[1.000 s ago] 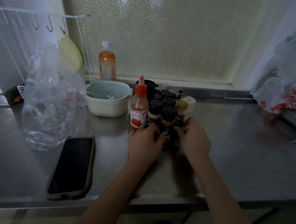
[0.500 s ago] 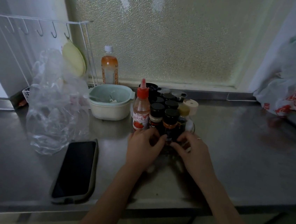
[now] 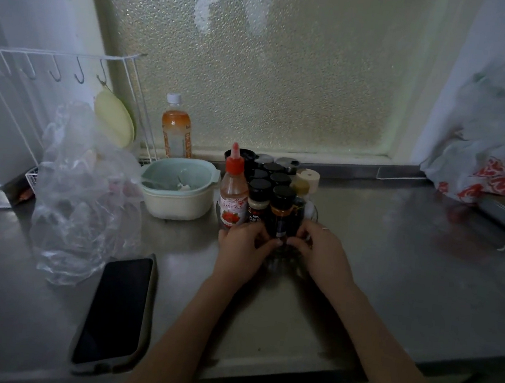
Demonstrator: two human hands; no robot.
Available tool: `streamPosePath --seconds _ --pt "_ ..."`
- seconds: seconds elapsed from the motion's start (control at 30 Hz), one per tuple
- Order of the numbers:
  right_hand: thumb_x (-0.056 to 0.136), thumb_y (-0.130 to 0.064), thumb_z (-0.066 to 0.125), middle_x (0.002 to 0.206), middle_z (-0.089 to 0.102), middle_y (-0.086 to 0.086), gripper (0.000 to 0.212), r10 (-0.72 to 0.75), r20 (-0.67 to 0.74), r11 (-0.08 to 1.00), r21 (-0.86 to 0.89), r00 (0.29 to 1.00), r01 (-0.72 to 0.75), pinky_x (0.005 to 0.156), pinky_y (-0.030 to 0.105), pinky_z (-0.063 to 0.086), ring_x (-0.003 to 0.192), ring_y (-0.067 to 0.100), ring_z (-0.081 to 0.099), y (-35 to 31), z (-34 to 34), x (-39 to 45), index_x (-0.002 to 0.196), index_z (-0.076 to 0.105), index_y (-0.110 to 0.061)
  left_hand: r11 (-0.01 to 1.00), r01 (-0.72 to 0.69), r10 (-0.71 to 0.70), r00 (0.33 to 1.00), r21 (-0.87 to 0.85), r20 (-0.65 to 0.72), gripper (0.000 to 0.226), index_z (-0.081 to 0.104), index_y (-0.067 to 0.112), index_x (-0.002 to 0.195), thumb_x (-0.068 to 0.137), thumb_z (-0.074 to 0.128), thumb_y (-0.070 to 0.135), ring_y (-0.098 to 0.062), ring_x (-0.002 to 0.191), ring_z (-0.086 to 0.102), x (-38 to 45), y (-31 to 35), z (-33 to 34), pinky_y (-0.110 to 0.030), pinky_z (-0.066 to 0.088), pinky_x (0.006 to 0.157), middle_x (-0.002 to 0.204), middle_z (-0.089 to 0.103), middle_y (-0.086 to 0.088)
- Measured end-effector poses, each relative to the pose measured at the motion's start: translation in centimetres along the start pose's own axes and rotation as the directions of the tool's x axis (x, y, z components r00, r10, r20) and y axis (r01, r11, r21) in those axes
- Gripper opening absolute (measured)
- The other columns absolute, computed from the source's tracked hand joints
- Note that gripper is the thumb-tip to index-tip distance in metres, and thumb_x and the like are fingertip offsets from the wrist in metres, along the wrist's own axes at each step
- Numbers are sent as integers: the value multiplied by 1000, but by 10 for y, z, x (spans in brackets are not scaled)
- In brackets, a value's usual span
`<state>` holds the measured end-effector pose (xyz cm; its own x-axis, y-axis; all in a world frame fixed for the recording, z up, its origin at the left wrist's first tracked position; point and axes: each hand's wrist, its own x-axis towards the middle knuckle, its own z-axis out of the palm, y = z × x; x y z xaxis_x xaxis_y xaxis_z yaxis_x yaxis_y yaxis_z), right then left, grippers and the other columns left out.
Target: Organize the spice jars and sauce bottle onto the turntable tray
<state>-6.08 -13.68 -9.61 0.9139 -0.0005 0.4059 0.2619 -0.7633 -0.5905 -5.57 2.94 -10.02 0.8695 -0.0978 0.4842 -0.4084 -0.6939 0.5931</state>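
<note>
The dull stainless-steel counter (image 3: 392,268) carried everything. On my left sat a crumpled clear plastic bag (image 3: 83,192), a pale green and cream lidded bowl (image 3: 180,188) and a black phone (image 3: 115,309) lying flat, all kept clear of the work. The cluster of black-capped spice jars (image 3: 269,186) stood packed tight near the window, with the red-capped sauce bottle (image 3: 232,197) touching its left side, so all of it would fit one clear round turntable tray (image 3: 313,211) (only its rim showed). My left hand (image 3: 240,249) and right hand (image 3: 321,253) were curled together around the base of the nearest orange-labelled jar (image 3: 280,213), closing on it from both sides, probably to nudge it snug.
</note>
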Motion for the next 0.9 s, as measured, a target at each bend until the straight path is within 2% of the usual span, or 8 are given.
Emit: streamPosePath --seconds 0.1,0.27,0.47,0.53,0.7,0.8,0.9 --pt "84 -30 64 81 54 0 19 9 -2 999 -45 1000 -9 60 31 34 76 20 52 5 6 20 79 51 -17 999 34 -34 999 4 -11 26 48 28 66 78 67 40 -11 70 47 17 -6 7 -32 21 66 68 53 11" --pt "84 -31 64 88 62 11 22 20 10 998 -56 1000 -19 61 32 32 80 25 55 8 15 57 87 58 -10 995 95 -95 995 15 -8 24 51 25 68 78 66 41 -13 72 49 48 -17 16 -32 20 68 71 58 7" --pt "84 -26 64 89 64 12 19 41 13 999 -22 999 -40 62 31 33 77 20 49 11 27 90 88 57 -9 993 116 -116 993 8 -5 23 53 22 69 79 67 39 -18 75 55 78 -27 23 -38 36 78 72 60 4" --pt "83 -26 66 87 63 10 19 47 15 999 -5 999 -47 62 30 31 77 22 52 13 29 99 88 58 -9 994 113 -113 994 -1 0 23 54 21 69 80 67 37 -19 75 56 85 -31 24 -41 39 81 71 61 3" --pt "80 -26 69 88 66 10 19 33 -7 999 43 999 -32 61 30 30 78 22 55 22 33 104 85 60 -10 998 56 -53 995 40 -84 24 55 18 71 80 66 37 -21 77 55 82 -35 31 -39 37 77 75 62 0" --pt "80 -26 69 88 67 10 18 23 -25 997 69 999 -22 60 31 29 79 22 57 24 34 102 83 59 -11 998 39 -35 995 42 -98 25 55 17 71 80 66 37 -23 78 56 82 -35 32 -42 41 76 76 63 -1" --pt "80 -28 70 90 68 8 19 24 -9 999 33 1000 -23 63 31 36 83 23 59 22 34 102 85 61 -12 999 16 -13 996 43 -84 22 58 16 75 81 65 36 -22 80 57 79 -35 29 -46 45 78 78 65 -1"
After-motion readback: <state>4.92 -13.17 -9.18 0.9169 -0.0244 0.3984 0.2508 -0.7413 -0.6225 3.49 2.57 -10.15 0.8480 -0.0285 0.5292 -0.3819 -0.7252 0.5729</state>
